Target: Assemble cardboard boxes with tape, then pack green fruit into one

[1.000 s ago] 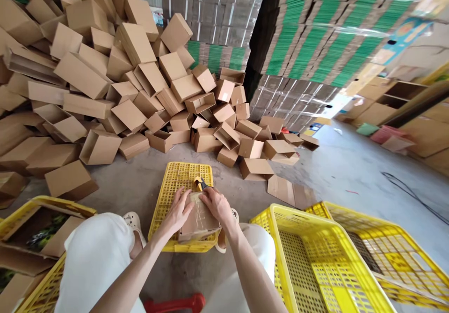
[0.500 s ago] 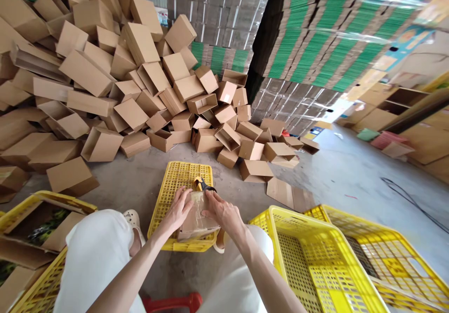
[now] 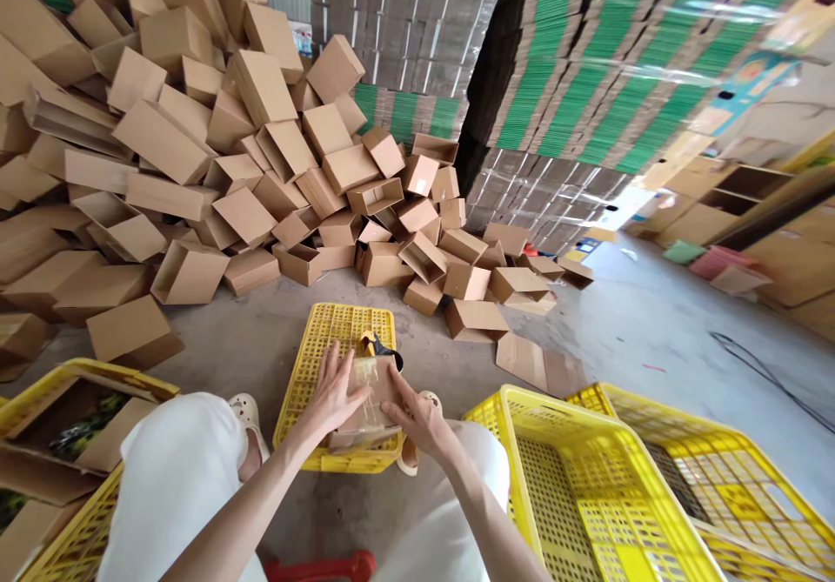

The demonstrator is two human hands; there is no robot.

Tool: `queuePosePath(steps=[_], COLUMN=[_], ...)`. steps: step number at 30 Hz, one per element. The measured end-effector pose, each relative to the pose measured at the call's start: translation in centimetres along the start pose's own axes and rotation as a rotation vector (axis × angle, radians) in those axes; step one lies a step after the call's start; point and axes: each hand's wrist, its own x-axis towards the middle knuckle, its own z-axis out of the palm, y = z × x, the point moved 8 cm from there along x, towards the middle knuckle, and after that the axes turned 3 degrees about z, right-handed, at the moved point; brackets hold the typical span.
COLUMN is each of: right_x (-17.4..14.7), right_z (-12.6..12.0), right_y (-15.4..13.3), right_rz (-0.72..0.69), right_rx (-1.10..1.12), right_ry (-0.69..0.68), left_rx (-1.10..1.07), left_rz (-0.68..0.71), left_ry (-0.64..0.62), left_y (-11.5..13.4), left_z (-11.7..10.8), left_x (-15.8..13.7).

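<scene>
A small cardboard box (image 3: 371, 391) with clear tape across its top rests on an upturned yellow plastic crate (image 3: 313, 347) between my knees. My left hand (image 3: 336, 395) is open, its fingers spread along the box's left side and top edge. On the opposite side my right hand (image 3: 417, 417) is open too, with fingers stretched over the box's right edge and top. Just beyond the box, a yellow and black tape dispenser (image 3: 377, 346) lies on the crate. The undersides of both hands are hidden.
A large pile of cardboard boxes (image 3: 261, 164) covers the floor ahead. Yellow crates (image 3: 509, 460) stand at my right. At my left, another crate (image 3: 97, 512) holds an open carton (image 3: 32, 460). Part of a red stool (image 3: 326, 569) shows below me.
My left hand has spread its fingers and shifted slightly up the box. My right hand has slid back from the top toward the right edge. The box stays on the crate.
</scene>
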Motion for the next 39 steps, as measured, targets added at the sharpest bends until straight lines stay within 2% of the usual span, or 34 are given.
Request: queuePosePath(steps=[5, 11, 16, 20, 27, 35, 39], right_x=[-0.8, -1.3, -1.3, -1.3, -1.2, -1.2, -1.1], right_z=[2.1, 4.6, 4.9, 5.0, 4.8, 4.9, 4.8], right_y=[2.8, 4.0, 4.1, 4.3, 4.2, 4.1, 4.0], right_rz=[0.086, 0.194, 0.183, 0.179, 0.151, 0.151, 0.132], right_rx=[0.297, 0.51, 0.526, 0.532, 0.521, 0.468, 0.457], right_ry=[0.157, 0.182, 0.208, 0.229, 0.247, 0.237, 0.247], left_rx=[0.055, 0.063, -0.023, -0.037, 0.053, 0.129, 0.209], left_rz=[-0.002, -0.027, -0.01, -0.049, -0.131, -0.141, -0.093], left_ry=[-0.015, 0.001, -0.062, -0.111, -0.144, -0.132, -0.074], left_y=[1.7, 2.3, 1.1, 0.7, 2.1, 3.0, 4.0], left_z=[0.3, 0.1, 0.6, 0.6, -0.1, -0.6, -0.7], left_x=[0.3, 0.1, 0.4, 0.7, 0.7, 0.8, 0.5])
